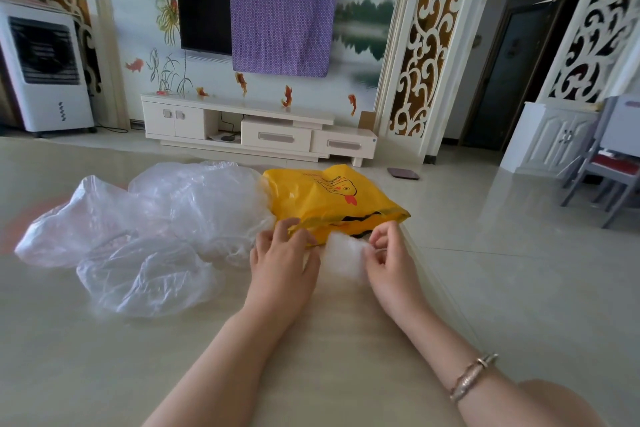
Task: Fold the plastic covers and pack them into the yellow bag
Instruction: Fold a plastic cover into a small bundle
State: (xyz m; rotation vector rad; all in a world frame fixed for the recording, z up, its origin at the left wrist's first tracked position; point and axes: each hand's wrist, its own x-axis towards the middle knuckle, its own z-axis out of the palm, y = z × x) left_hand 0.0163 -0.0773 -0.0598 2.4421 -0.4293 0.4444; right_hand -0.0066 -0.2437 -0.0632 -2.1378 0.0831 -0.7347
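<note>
We are at the mouth of the yellow bag (329,198), which lies on the table (346,357) close to its right edge, with a small folded plastic cover (344,255) bunched just in front of the opening. Our right hand (388,253) pinches the cover's right end with curled fingers, and our left hand (280,253) rests at the bag's near lip with fingers bent on it (whether it actually grips the lip, we cannot tell). The remaining loose covers (145,225) lie heaped to the left, touching the bag's left side. To do this step well, we judge the lip should be lifted to hold the mouth open while the fold is kept tight and slid in flat, lest trapped air puff it loose again.
</note>
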